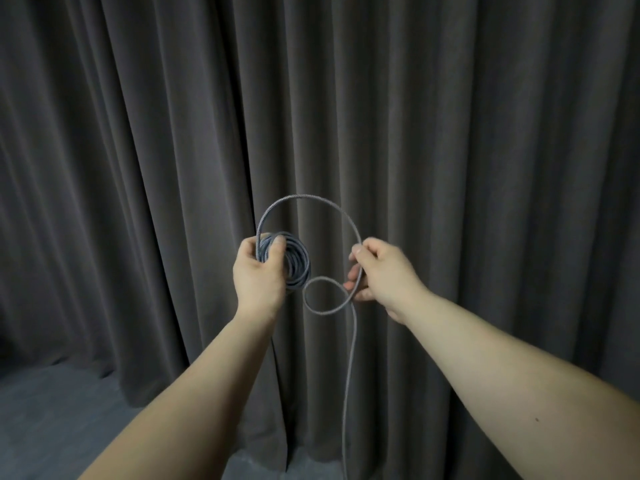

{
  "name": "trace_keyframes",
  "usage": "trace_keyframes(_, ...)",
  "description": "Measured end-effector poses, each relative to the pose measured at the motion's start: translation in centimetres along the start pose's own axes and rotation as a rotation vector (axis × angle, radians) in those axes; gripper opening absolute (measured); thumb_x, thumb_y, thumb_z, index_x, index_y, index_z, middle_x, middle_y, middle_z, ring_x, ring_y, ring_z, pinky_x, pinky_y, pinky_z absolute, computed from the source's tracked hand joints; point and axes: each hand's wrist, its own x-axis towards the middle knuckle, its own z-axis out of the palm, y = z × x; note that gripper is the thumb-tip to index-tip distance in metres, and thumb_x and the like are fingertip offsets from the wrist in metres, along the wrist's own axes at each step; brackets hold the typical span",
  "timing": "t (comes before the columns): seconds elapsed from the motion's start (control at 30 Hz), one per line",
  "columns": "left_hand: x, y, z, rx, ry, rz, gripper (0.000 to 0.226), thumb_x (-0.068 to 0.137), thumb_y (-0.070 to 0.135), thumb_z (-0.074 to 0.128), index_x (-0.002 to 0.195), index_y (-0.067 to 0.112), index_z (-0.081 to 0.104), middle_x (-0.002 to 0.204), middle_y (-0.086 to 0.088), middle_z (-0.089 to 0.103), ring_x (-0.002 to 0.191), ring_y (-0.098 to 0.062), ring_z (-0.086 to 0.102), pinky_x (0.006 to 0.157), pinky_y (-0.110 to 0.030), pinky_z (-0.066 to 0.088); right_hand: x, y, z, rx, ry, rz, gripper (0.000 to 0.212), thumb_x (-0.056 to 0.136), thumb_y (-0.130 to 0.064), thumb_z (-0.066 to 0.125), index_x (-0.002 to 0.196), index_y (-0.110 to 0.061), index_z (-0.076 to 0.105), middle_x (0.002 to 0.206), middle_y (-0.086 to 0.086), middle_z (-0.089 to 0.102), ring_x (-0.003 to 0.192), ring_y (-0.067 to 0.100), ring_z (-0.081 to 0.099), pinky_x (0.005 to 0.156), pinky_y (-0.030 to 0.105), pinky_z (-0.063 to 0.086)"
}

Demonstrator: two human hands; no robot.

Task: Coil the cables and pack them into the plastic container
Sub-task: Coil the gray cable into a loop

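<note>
Dark grey curtain [450, 133] fills everything ahead of me, with a strip of grey floor [52, 410] at lower left, and no plastic container in view, nor any surface. Right, the cable [308, 196]: it's braided grey, held up in the air between my two hands. Most of it is already wound into a tight coil [296, 261], and my left hand [258, 268] grips that coil, thumb pressed across the turns, fingers curled round behind. From the top of the coil one free arc rises and sweeps over to my right hand [384, 268], which pinches the strand between thumb and fingers. Below that pinch the cable throws a small loop [323, 295] back toward the coil, lying between the hands and just beside the coil's lower edge, then the tail [348, 393] drops straight down past my right forearm and out of frame. So the slack runs from coil, over, to the right hand, then downward. I judge the next wrap needs the right hand to carry that arc leftward onto the coil. That small loop could kink.
</note>
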Motion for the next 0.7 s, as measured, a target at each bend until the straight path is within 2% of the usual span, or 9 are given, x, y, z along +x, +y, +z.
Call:
trace_keyframes(0.1, -0.6, -0.6, 0.1, 0.034, -0.056, -0.030, 0.006, 0.091, 0.028, 0.064, 0.093, 0.025, 0.059, 0.083, 0.003, 0.065, 0.074, -0.015, 0.061, 0.081, -0.041, 0.055, -0.1, -1.2, 0.2, 0.120, 0.021, 0.015, 0.027, 0.102, -0.024, 0.042, 0.081, -0.012, 0.053, 0.069, 0.009, 0.055, 0.060, 0.023, 0.062, 0.053, 0.032, 0.054)
trace_keyframes(0.23, -1.5, -0.4, 0.6, 0.027, -0.128, -0.015, 0.008, 0.090, 0.024, 0.066, 0.093, 0.026, 0.060, 0.090, 0.003, 0.069, 0.080, -0.008, 0.066, 0.077, -0.025, 0.052, -0.1, -1.7, 0.5, 0.188, 0.078, 0.046, 0.026, 0.101, -0.024, 0.042, 0.081, -0.012, 0.052, 0.069, 0.007, 0.053, 0.061, 0.022, 0.063, 0.065, 0.040, 0.058)
trace_keyframes(0.3, -1.5, -0.3, 0.6, 0.002, -0.147, -0.024, 0.010, 0.089, 0.025, 0.068, 0.095, 0.021, 0.062, 0.086, 0.002, 0.069, 0.075, -0.007, 0.065, 0.074, -0.024, 0.052, 0.0, -1.6, 0.6, 0.192, 0.104, 0.056, 0.026, 0.101, -0.024, 0.043, 0.080, -0.013, 0.052, 0.069, 0.006, 0.053, 0.061, 0.022, 0.063, 0.068, 0.043, 0.058)
trace_keyframes(0.4, -1.7, -0.1, 0.6, -0.062, -0.196, -0.075, 0.019, 0.087, 0.021, 0.069, 0.099, 0.010, 0.062, 0.071, 0.001, 0.066, 0.059, -0.009, 0.059, 0.063, -0.024, 0.051, 0.2, -1.6, 0.8, 0.188, 0.135, 0.059, 0.027, 0.101, -0.024, 0.044, 0.078, -0.013, 0.052, 0.067, 0.006, 0.051, 0.060, 0.022, 0.063, 0.063, 0.039, 0.057)
trace_keyframes(0.43, -1.8, 0.0, 0.6, -0.073, -0.217, -0.081, 0.020, 0.086, 0.019, 0.071, 0.100, 0.008, 0.061, 0.068, 0.001, 0.066, 0.058, -0.009, 0.059, 0.061, -0.023, 0.051, 0.2, -1.7, 0.8, 0.192, 0.140, 0.063, 0.027, 0.101, -0.024, 0.044, 0.078, -0.012, 0.053, 0.067, 0.006, 0.051, 0.060, 0.023, 0.063, 0.060, 0.036, 0.056)
trace_keyframes(0.5, -1.7, 0.0, 0.5, -0.076, -0.245, -0.081, 0.026, 0.080, 0.016, 0.078, 0.100, 0.010, 0.062, 0.078, -0.002, 0.070, 0.068, -0.011, 0.065, 0.067, -0.024, 0.054, 0.2, -1.7, 0.6, 0.191, 0.134, 0.076, 0.026, 0.100, -0.023, 0.045, 0.079, -0.012, 0.055, 0.069, 0.006, 0.053, 0.062, 0.022, 0.064, 0.058, 0.034, 0.056)
trace_keyframes(0.57, -1.4, 0.1, 0.3, -0.061, -0.245, -0.079, 0.030, 0.077, 0.015, 0.081, 0.101, 0.011, 0.062, 0.087, -0.003, 0.072, 0.075, -0.011, 0.068, 0.068, -0.023, 0.054, 0.2, -1.4, 0.4, 0.057, 0.159, 0.017, 0.017, 0.098, -0.021, 0.049, 0.089, -0.014, 0.060, 0.082, 0.007, 0.059, 0.071, 0.020, 0.065, 0.064, 0.035, 0.057)
trace_keyframes(0.6, -1.3, 0.3, 0.2, -0.053, -0.243, -0.078, 0.029, 0.078, 0.015, 0.080, 0.100, 0.011, 0.062, 0.084, -0.001, 0.071, 0.071, -0.009, 0.067, 0.065, -0.021, 0.052, 0.2, -1.2, 0.2, -0.120, 0.201, -0.071, 0.011, 0.096, -0.020, 0.052, 0.100, -0.017, 0.061, 0.096, 0.006, 0.061, 0.080, 0.018, 0.064, 0.071, 0.035, 0.056)
trace_keyframes(0.7, -1.2, 0.5, 0.1, -0.024, -0.256, -0.068, 0.025, 0.080, 0.013, 0.078, 0.097, 0.011, 0.060, 0.068, 0.004, 0.063, 0.052, -0.008, 0.055, 0.055, -0.020, 0.047, -0.2, -1.0, -0.5, -0.579, 0.266, -0.441, 0.056, 0.086, -0.022, 0.061, 0.138, -0.029, 0.042, 0.137, -0.004, 0.043, 0.116, 0.015, 0.049, 0.100, 0.031, 0.041)
